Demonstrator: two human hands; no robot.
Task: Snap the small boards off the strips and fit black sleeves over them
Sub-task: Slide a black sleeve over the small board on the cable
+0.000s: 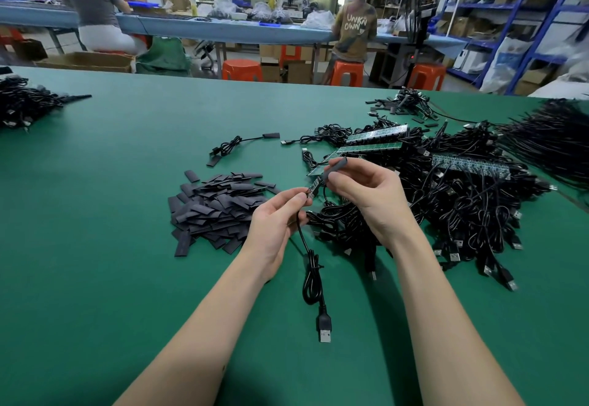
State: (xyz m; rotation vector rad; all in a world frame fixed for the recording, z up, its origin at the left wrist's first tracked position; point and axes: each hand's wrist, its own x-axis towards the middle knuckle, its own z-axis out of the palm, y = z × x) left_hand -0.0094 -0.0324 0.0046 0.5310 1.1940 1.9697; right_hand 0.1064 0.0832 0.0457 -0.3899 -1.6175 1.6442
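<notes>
One small board [314,189], a thin green rectangle studded with tiny parts, is pinched at its near end by the left hand [280,214], thumb and forefinger clamped together on it. Its long axis runs diagonally, rising from the left grip toward the far right. A glossy black cable [310,265] hangs from that same grip, coils on the worktop [127,150] and ends in a metal USB plug [324,332] pointing at the near edge. The right hand [360,188] holds a flat, matte black sleeve [334,168] between thumb and fingertips, its lower mouth just beside the board's far tip, its length tilted the same way. Left of the hands lies a heap of cut sleeves [216,208], flat dark rectangles. Toward the right edge, long green strips [376,139] rest atop a tangled mass of black cables [462,208]. The worktop surface is smooth green.
</notes>
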